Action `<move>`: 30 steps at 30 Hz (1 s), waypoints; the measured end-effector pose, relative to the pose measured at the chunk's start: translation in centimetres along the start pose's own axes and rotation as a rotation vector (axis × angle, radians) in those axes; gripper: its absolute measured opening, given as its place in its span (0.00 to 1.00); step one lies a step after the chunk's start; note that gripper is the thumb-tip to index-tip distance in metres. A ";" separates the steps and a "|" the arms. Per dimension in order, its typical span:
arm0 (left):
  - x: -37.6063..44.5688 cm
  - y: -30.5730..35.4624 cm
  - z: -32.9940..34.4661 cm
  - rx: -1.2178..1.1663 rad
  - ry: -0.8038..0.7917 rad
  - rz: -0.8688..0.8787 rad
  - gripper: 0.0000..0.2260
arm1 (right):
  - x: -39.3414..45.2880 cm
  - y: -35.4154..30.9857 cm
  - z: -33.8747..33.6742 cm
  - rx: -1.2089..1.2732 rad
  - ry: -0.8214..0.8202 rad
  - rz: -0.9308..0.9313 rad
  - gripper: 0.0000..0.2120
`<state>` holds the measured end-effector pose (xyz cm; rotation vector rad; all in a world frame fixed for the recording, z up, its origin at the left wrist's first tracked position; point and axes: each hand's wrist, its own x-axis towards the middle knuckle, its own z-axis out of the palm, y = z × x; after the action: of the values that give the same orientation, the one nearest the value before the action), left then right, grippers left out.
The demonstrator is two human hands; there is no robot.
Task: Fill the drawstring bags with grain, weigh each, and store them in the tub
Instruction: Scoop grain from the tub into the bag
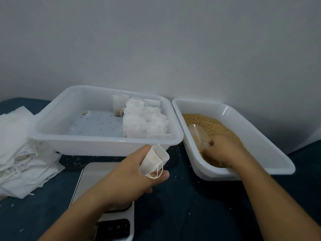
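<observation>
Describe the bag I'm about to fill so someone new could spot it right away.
Start at the tub holding filled bags, then drop to its near rim. Just below it, over the scale, the left hand grips one small white bag. Unlike the others, it is empty, open-mouthed and held in the air.

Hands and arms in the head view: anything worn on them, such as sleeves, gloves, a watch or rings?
Nothing worn shows. The left hand and right hand are bare, without gloves, and both forearms are uncovered up to the frame's lower edge. No sleeve, watch, bracelet or ring is visible; the right hand is slightly blurred.
</observation>
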<state>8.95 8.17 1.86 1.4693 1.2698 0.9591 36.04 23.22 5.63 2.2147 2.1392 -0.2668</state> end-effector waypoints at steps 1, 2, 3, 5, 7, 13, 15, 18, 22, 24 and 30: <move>-0.1 0.0 0.2 0.010 0.028 0.002 0.19 | 0.2 -0.2 0.1 -0.018 0.001 0.011 0.15; -0.3 -0.1 0.4 0.010 0.055 0.008 0.19 | 0.4 -0.3 0.1 -0.037 0.008 0.021 0.16; -0.5 -0.1 0.5 0.008 0.078 0.017 0.20 | 0.5 -0.4 0.0 -0.051 0.021 0.028 0.16; -0.8 -0.2 0.7 0.021 0.109 0.036 0.21 | 0.7 -0.2 -0.7 -0.079 0.052 0.041 0.17; -1.2 -0.3 0.8 0.035 0.114 0.049 0.22 | 0.5 0.7 -2.1 -0.126 0.069 0.053 0.16; -1.4 -0.6 1.3 -0.013 0.096 0.030 0.17 | -0.5 4.5 -8.1 -0.360 0.082 0.129 0.16; -1.4 -0.8 1.3 -0.034 0.094 0.022 0.16 | -0.6 5.2 -9.4 -0.444 0.016 0.137 0.15; -1.6 -0.7 1.0 -0.061 0.113 0.003 0.21 | -1.0 5.8 -9.8 -0.442 -0.091 0.116 0.11; -1.5 -0.8 1.1 -0.090 0.133 -0.006 0.22 | -1.0 6.6 -8.7 -0.238 -0.197 0.000 0.05; -1.4 -0.9 1.2 -0.119 0.117 0.008 0.20 | -0.8 7.0 -7.5 -0.090 -0.189 -0.031 0.03; -1.6 -0.8 1.3 -0.081 0.109 0.017 0.22 | -0.8 8.0 -3.3 0.254 -0.088 -0.062 0.04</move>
<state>9.74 6.36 0.79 1.3832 1.2831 1.1027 44.23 22.62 8.38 2.2134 2.2397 -0.6607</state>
